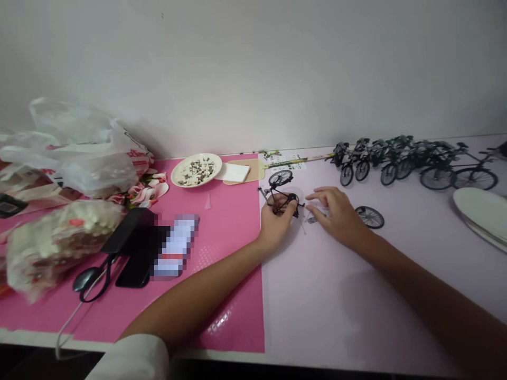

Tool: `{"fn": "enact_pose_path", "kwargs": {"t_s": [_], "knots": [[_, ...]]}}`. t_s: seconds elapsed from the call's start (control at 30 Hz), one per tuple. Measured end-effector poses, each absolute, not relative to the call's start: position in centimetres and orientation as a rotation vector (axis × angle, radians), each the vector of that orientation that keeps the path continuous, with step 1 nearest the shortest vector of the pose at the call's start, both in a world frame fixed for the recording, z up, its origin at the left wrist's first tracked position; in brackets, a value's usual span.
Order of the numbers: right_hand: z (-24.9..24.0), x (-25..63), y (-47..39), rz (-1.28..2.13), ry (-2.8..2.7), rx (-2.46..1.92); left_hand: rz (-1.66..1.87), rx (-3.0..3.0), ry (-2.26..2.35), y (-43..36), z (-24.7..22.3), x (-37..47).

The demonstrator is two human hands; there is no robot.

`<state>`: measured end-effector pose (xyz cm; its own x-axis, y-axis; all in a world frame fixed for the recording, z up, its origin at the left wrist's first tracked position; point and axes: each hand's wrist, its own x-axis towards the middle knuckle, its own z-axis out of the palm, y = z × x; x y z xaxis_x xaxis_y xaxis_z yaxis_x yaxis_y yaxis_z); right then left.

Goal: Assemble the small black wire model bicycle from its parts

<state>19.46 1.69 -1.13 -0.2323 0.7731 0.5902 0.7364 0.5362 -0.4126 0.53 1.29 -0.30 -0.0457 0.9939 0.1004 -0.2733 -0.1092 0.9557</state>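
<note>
My left hand (278, 219) is closed on a small black model bicycle frame (282, 198), held tilted above the seam between the pink and pale mats. One spoked wheel (280, 178) is fitted at the frame's upper end. Just to the right, my right hand (330, 211) is raised with its fingers apart, its fingertips close to the frame. A small metallic part (311, 219) lies under that hand. Beside my right wrist a loose wheel (369, 217) rests on the pale mat.
Several finished model bicycles (396, 161) stand along the wall at right, near white plates (485, 214). A plate of small pieces (197, 170) stands at back centre. Plastic bags (79, 153), a phone (176, 245) and a black cable loop (97, 285) occupy the left.
</note>
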Motion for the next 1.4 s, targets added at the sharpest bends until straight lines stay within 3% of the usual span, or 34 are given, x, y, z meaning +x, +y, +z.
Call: {"fn": "enact_pose_path", "kwargs": {"t_s": [0.3,0.6,1.03,1.4], "knots": [[-2.9,19.0,3.1,0.057,-2.056,-1.271,1.413,1.045,0.947,1.4,-0.7,0.7],[-0.6,17.8,0.0,0.197,-1.754,-1.23,1.362,1.192,0.973,1.4,-1.2,0.5],[-0.4,17.4,-0.9,0.236,-1.761,-1.201,1.253,1.35,0.944,0.7,-0.9,0.2],[-0.1,16.6,-1.2,0.488,-1.505,-1.123,1.203,1.363,0.908,0.0,0.5,0.2]]}}
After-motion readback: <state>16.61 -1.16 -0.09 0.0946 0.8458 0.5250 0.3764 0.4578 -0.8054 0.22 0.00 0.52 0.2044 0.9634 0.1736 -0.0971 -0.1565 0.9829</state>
